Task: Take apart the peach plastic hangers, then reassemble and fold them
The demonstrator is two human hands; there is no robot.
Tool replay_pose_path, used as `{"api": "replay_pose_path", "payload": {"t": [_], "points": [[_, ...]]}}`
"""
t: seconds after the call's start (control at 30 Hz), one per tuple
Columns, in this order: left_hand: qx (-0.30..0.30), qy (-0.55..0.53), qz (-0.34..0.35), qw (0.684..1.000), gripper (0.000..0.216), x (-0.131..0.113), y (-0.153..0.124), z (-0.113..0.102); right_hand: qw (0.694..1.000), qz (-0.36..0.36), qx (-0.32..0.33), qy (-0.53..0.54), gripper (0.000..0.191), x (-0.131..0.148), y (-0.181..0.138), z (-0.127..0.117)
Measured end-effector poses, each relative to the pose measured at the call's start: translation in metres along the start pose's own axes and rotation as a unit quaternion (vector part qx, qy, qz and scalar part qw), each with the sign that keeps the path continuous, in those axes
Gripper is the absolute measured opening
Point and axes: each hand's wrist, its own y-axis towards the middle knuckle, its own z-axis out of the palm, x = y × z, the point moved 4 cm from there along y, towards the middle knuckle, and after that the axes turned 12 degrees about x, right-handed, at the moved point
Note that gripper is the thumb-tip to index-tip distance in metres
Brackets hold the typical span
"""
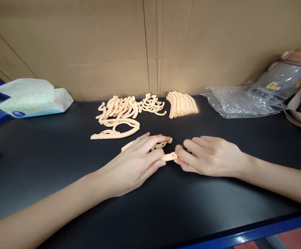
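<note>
My left hand (pixel 137 160) lies over a pale peach plastic hanger piece (pixel 169 157) on the black table (pixel 62 166), fingers pressed down on it. My right hand (pixel 208 155) meets it from the right, fingertips pinched on the same piece's end. Most of the piece is hidden under my left fingers. Behind them lies an assembled peach hanger (pixel 115 130), then a heap of hook-shaped parts (pixel 119 108), a smaller cluster of hooks (pixel 152 103) and a neat stack of curved arm parts (pixel 181 103).
A tissue pack (pixel 32 98) sits at the far left. Crumpled clear plastic bags (pixel 240 102) and a transparent bottle (pixel 282 77) with a strap lie at the far right. A cardboard wall (pixel 150 45) backs the table; a blue edge (pixel 269 230) runs along the front.
</note>
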Motion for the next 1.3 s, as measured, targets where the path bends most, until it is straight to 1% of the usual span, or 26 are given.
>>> {"api": "replay_pose_path", "payload": {"t": [0.27, 0.43, 0.53, 0.6, 0.73, 0.87, 0.97, 1.07, 1.17, 1.3], "points": [[0.005, 0.014, 0.002, 1.000, 0.023, 0.000, 0.002, 0.001, 0.999, -0.010, -0.033, 0.003, 0.026, 0.000, 0.000, 0.000], [-0.004, 0.025, 0.002, 1.000, 0.022, 0.000, 0.002, 0.001, 1.000, -0.005, -0.024, 0.019, 0.026, 0.000, 0.000, 0.000], [-0.018, 0.010, 0.000, 1.000, 0.022, 0.001, 0.000, -0.001, 0.999, -0.010, -0.022, 0.042, 0.027, 0.001, -0.001, -0.001], [-0.037, -0.018, -0.020, 0.999, 0.022, 0.005, -0.002, -0.004, 0.997, -0.019, -0.020, 0.067, 0.027, 0.001, -0.002, -0.002], [-0.064, -0.074, -0.088, 0.991, 0.021, 0.017, -0.005, -0.009, 0.989, -0.027, -0.001, 0.146, 0.024, -0.002, -0.002, 0.000], [-0.068, -0.128, -0.112, 0.983, 0.019, 0.027, -0.003, -0.008, 0.976, -0.022, -0.001, 0.218, 0.022, -0.005, -0.002, 0.003], [-0.096, -0.149, -0.127, 0.976, 0.015, 0.032, -0.002, -0.008, 0.964, -0.026, 0.007, 0.264, 0.019, -0.005, -0.001, 0.005], [-0.113, -0.130, -0.151, 0.973, 0.010, 0.036, -0.003, -0.009, 0.956, -0.035, 0.025, 0.292, 0.015, -0.004, -0.002, 0.005], [-0.113, -0.086, -0.177, 0.974, 0.010, 0.037, -0.006, -0.010, 0.953, -0.043, 0.032, 0.299, 0.014, -0.003, -0.002, 0.005], [-0.122, -0.029, -0.186, 0.975, 0.016, 0.037, -0.007, -0.013, 0.951, -0.046, 0.013, 0.305, 0.012, -0.005, -0.002, 0.004]]}}
